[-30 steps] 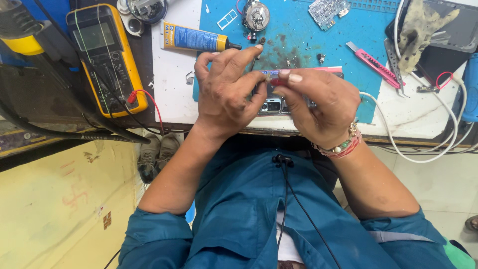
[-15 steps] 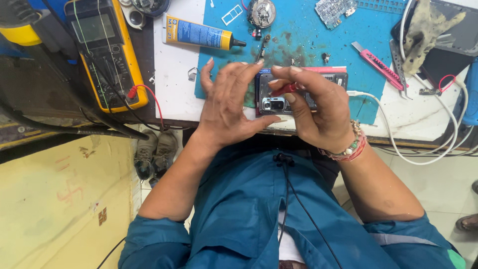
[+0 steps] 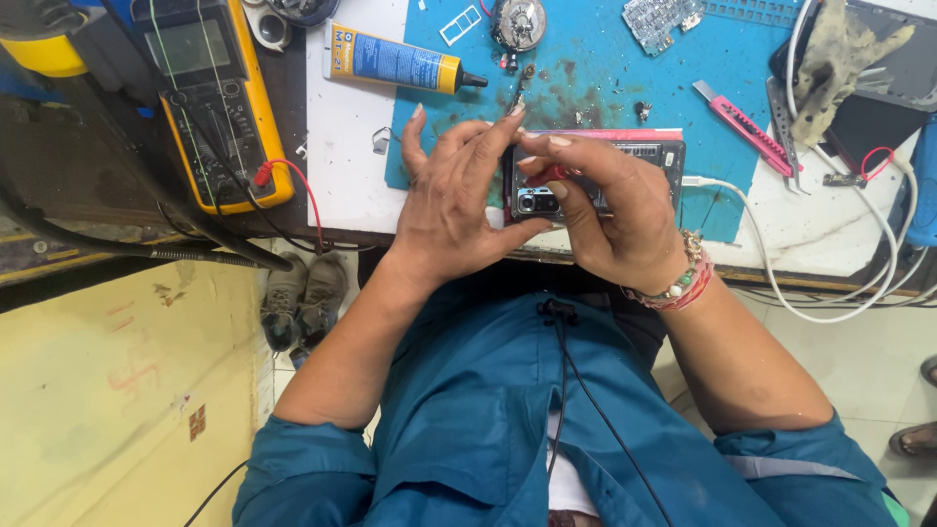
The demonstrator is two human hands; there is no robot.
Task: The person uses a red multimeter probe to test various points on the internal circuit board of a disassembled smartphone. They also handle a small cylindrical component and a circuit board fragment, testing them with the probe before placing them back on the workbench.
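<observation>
An opened phone [image 3: 639, 161] with a red frame lies face down at the near edge of the blue mat [image 3: 595, 68], its camera block between my hands. My left hand [image 3: 454, 200] cups the phone's left end, thumb under it and fingers spread above. My right hand [image 3: 610, 210] grips the phone's middle and pinches a small red-handled tool [image 3: 549, 174] against it. A white cable [image 3: 771, 254] runs from the phone's right end.
A yellow multimeter [image 3: 210, 98] with a red lead sits at left. A blue-and-yellow glue tube [image 3: 395, 60], a pink utility knife [image 3: 737, 115], tweezers, a small circuit board [image 3: 656, 18] and a dirty cloth [image 3: 830, 59] lie on the bench. Shoes [image 3: 303, 298] stand on the floor below.
My hands have opened apart slightly, and the phone's camera block shows between them. The view has shifted a little downward over the bench.
</observation>
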